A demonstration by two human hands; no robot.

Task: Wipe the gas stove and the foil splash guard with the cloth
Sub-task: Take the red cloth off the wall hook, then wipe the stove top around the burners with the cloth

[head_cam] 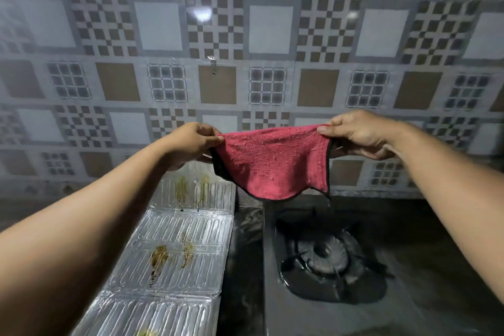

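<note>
Head view showed both hands raised before the patterned tile wall [267,30], stretching a red terry cloth with a dark trim [275,163] flat between them. The left hand [191,144] pinched the cloth's upper left corner between thumb and curled fingers; the right hand [357,135] pinched the upper right corner the same way, so each grip was closed on fabric and nothing else. The cloth hung in the air, touching neither surface, above the far edge of the black gas stove [300,308], whose round burner with its dark pan support [324,254] sat below and a little right of it. Left of the stove, along its left edge, lay the ribbed silver foil splash guard [169,267], folded in panels and marked with yellow-brown drip stains (several streaks, some near its far end against the wall).

Judging from this, no wiping had begun: the stains were untouched and the cloth was only being spread out. The next move would call for bunching or folding the cloth into one hand, lowering it onto the foil or stove top, and pressing firmly enough to lift dried grease without crumpling the thin foil.
</note>
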